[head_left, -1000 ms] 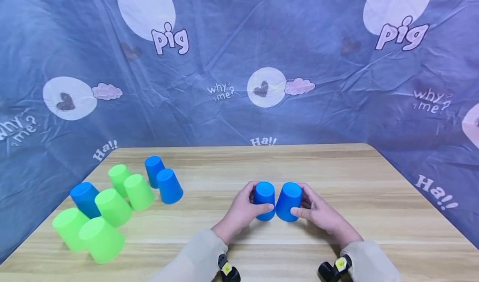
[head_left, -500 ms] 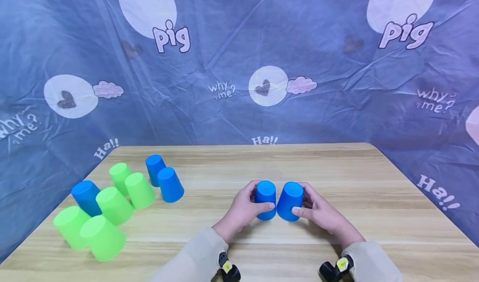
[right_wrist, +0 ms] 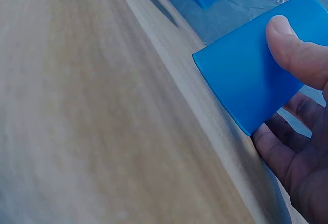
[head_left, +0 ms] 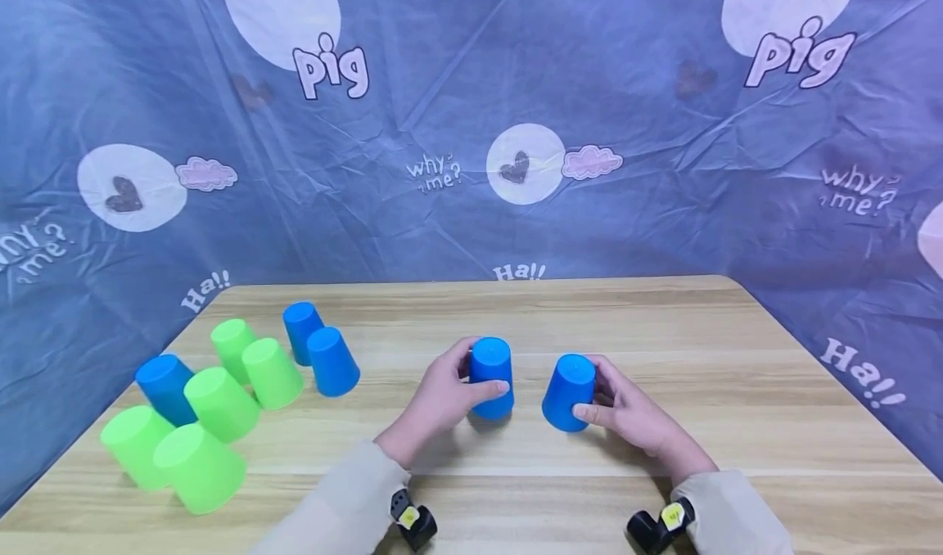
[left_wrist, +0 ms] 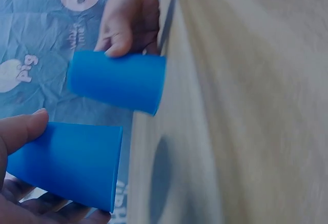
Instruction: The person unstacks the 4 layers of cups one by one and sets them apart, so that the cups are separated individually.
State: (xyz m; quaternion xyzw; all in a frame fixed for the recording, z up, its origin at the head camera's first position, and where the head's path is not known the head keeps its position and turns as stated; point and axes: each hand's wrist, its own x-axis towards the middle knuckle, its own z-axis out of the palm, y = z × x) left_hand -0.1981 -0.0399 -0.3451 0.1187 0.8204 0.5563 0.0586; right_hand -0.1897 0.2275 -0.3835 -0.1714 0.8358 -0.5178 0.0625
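Note:
My left hand point(head_left: 442, 397) grips an upside-down blue cup point(head_left: 491, 375), thumb on the near side and fingers round the far side. In the left wrist view this cup point(left_wrist: 66, 165) hangs above the table, its shadow apart from its rim. To the right, my right hand point(head_left: 635, 412) holds a second upside-down blue cup point(head_left: 569, 391), tilted slightly. The thumb point(right_wrist: 284, 29) presses its side in the right wrist view, with the other fingers curled behind. A gap of bare wood separates the two cups in the head view.
On the left of the wooden table point(head_left: 457, 506) stand several upside-down cups: green ones, such as the nearest green cup point(head_left: 200, 469), and blue ones, such as a blue cup point(head_left: 334, 363). A patterned blue cloth point(head_left: 435, 88) hangs behind the table.
My left hand has moved left and slightly up with its blue cup, away from the other one, opening a gap between them. My right hand and its cup have stayed nearly still.

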